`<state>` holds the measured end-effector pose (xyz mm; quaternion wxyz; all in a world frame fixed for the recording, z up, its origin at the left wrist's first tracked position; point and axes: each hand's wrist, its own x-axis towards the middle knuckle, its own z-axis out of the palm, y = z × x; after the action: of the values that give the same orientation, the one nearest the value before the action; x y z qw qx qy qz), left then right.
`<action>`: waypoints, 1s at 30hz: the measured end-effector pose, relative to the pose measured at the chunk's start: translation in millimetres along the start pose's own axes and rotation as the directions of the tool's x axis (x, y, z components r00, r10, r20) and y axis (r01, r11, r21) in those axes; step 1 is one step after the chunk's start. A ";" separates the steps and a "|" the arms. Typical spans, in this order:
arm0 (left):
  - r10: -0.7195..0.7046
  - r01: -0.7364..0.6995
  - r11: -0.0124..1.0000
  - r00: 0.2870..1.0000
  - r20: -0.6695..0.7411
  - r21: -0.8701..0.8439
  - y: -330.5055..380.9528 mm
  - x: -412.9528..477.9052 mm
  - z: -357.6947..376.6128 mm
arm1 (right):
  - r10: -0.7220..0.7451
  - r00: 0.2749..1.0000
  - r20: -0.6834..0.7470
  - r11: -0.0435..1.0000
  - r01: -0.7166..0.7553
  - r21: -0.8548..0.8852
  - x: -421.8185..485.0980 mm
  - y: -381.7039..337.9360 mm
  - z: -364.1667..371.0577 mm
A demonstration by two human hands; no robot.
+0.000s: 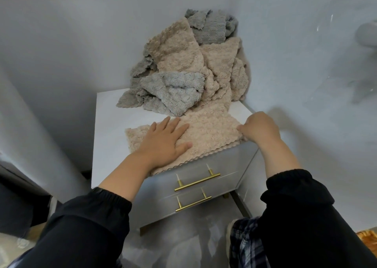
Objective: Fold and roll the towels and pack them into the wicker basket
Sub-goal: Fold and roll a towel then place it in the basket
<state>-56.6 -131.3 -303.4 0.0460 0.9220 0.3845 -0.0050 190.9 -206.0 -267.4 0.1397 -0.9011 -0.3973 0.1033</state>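
Beige towel (214,129) on white corner cabinet (110,112), left hand (163,139) flat, right hand (261,128) pinching edge

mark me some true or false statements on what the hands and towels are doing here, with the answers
1. The left hand lies flat on the beige towel. True.
2. The right hand rests on a drawer handle. False: its curled fingers hold the beige towel at its right edge.
3. The pile behind the hands holds both grey and beige towels. True.
4. The beige towel is already rolled up. False: it lies spread out on the cabinet top, its near edge over the front.
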 end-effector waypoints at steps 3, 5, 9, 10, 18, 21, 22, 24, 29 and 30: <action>-0.013 0.013 1.000 1.000 0.003 -0.002 0.5 0.4 1.3 | 0.040 0.997 0.073 0.995 -0.034 -0.091 0.4 5.3 -3.7; -0.029 0.029 1.000 1.000 -0.001 0.003 -0.4 0.5 1.8 | 0.072 0.986 0.149 0.996 -0.062 -0.071 1.0 9.3 0.7; -0.051 0.051 0.998 0.999 0.017 0.021 0.4 0.2 1.2 | 0.111 0.955 0.275 0.989 -0.134 0.065 -1.8 8.4 3.7; -0.055 0.055 0.998 0.998 0.017 0.025 0.6 0.0 0.8 | 0.132 0.924 0.359 0.982 -0.170 0.077 -5.2 4.8 1.7; -0.090 0.091 0.996 0.995 -0.054 0.025 5.2 -4.5 -5.2 | 0.036 0.916 0.399 0.945 -0.161 0.285 -9.8 -5.3 -1.2; -0.122 0.117 0.992 0.986 -0.113 -0.044 7.2 -8.4 -15.9 | -0.073 0.995 0.074 0.802 0.014 0.597 -9.1 -9.3 2.2; -0.156 0.143 0.983 0.981 -0.113 -0.112 5.7 -9.7 -20.2 | -0.077 0.995 0.071 0.673 -0.001 0.739 -11.1 -12.5 1.5; -0.246 0.212 0.932 0.966 -0.083 -0.293 2.0 -10.7 -26.6 | -0.152 0.966 0.212 0.343 -0.149 0.927 -15.6 -20.7 -0.1; -0.323 0.208 0.599 0.946 0.005 -0.773 2.4 -16.5 -32.8 | -0.451 0.832 0.322 0.010 -0.356 0.934 -29.5 -36.4 -2.0; -0.297 0.173 0.479 0.954 0.027 -0.861 3.8 -17.6 -33.8 | -0.474 0.819 0.322 0.019 -0.356 0.934 -31.7 -37.9 -2.0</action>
<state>-67.2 -143.4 -268.6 0.4678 0.7157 0.4616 0.2365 144.4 -205.4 -250.5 0.6072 -0.4382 -0.2681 0.6062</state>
